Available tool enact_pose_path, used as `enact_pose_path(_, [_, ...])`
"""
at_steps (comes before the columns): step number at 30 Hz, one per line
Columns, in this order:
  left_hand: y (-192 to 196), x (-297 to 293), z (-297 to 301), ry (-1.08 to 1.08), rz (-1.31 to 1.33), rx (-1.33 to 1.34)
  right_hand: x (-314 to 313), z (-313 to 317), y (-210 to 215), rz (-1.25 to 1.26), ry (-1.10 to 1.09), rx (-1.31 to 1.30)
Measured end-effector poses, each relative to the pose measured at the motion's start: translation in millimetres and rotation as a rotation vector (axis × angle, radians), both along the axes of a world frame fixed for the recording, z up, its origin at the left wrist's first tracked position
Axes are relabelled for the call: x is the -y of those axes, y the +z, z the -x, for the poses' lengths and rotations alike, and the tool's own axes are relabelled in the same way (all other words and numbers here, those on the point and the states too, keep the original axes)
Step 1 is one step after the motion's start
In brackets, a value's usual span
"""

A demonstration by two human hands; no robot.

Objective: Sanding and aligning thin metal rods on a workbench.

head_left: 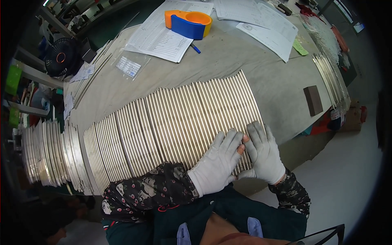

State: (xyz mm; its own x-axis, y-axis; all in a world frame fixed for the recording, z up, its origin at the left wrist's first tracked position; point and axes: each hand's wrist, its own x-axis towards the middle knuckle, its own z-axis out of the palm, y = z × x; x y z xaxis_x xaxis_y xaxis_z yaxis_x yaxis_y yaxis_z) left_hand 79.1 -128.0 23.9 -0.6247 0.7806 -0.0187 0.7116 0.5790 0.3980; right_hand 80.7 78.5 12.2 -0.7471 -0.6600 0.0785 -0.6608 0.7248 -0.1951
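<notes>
A wide row of thin, shiny metal rods [175,118] lies side by side across the table, with a few narrow gaps dividing it into groups. My left hand [216,159], in a white glove with bare fingertips showing, rests flat on the near ends of the rods towards the right. Beside it, my right hand [265,153], gloved the same way, lies with fingers stretched out along the right edge of the row. The two hands nearly touch at the thumbs. Neither has its fingers wrapped around a rod.
More rods stand bundled at the left table edge [49,153] and the right edge [326,77]. A dark block [312,100] sits at right. Behind lie printed papers [159,45], an orange-and-blue tape dispenser [188,25], a blue pen [195,48] and a labelled plastic bag [130,66]. A fan [61,57] stands far left.
</notes>
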Motion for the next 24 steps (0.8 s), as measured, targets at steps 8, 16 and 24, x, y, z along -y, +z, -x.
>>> enact_pose_path(8, [-0.4, 4.1, 8.6, -0.06, -0.078, 0.087, -6.0, 1.2, 1.1, 0.025, -0.076, -0.017])
enact_pose_path(16, [1.7, 11.0, 11.6, -0.117, -0.058, 0.103, -27.8, -0.2, -6.7, 0.051, -0.147, -0.086])
enact_pose_path(24, [-6.3, 36.5, 34.2, -0.086, -0.009, -0.009, -68.5, 23.7, 14.5, 0.104, -0.531, -0.323])
